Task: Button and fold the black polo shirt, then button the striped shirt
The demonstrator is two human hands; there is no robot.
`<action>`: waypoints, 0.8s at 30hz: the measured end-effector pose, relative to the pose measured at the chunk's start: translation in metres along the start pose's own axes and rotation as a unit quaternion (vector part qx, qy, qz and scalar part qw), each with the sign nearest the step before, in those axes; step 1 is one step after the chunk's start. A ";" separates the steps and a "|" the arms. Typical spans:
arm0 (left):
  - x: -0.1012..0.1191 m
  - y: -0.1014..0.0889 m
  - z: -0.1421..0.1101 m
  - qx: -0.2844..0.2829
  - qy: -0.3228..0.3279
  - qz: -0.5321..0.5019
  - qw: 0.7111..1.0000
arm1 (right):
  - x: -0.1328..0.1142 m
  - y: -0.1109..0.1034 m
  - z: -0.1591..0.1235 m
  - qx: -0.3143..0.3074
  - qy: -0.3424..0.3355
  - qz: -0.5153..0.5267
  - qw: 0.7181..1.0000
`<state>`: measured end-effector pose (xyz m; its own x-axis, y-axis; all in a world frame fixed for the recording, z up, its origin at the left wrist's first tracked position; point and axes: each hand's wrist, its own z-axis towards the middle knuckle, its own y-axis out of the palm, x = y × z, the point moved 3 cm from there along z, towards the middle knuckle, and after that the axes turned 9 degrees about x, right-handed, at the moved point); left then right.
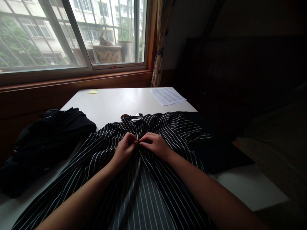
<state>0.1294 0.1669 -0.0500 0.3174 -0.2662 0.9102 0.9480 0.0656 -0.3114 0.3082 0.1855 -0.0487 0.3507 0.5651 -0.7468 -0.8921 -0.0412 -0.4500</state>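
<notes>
I'm seeing the left hand [124, 147] and right hand [156, 145] nearly meeting, both closed in tight pinches on the striped garment [174, 127] spread over that white table [110, 102].

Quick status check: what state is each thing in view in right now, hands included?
Left hand: pinching the striped garment at its front
Right hand: pinching it too, fingertips close to the left's
Striped garment: spread out, wrinkled, front parted below the hands
Dark clothes: heaped, crumpled
Papers: lying flat, printed side up
Curtain: gathered, tied
Window: can't tell if fully shut
</notes>
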 end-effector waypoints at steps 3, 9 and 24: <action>0.001 0.001 -0.001 -0.002 -0.001 0.006 1.000 | 0.001 -0.001 0.000 -0.009 0.026 0.009 1.000; 0.001 0.002 -0.001 -0.001 -0.006 0.009 1.000 | 0.005 -0.002 0.001 -0.027 0.094 0.045 0.994; -0.003 0.004 -0.001 0.005 -0.014 -0.065 0.998 | 0.017 0.002 -0.002 -0.033 0.196 0.148 0.969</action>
<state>0.1327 0.1667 -0.0543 0.1928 -0.2455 0.9500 0.9812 0.0421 -0.1883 0.3125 0.1935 -0.0631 0.1749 0.1651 -0.9706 -0.9546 -0.2132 -0.2083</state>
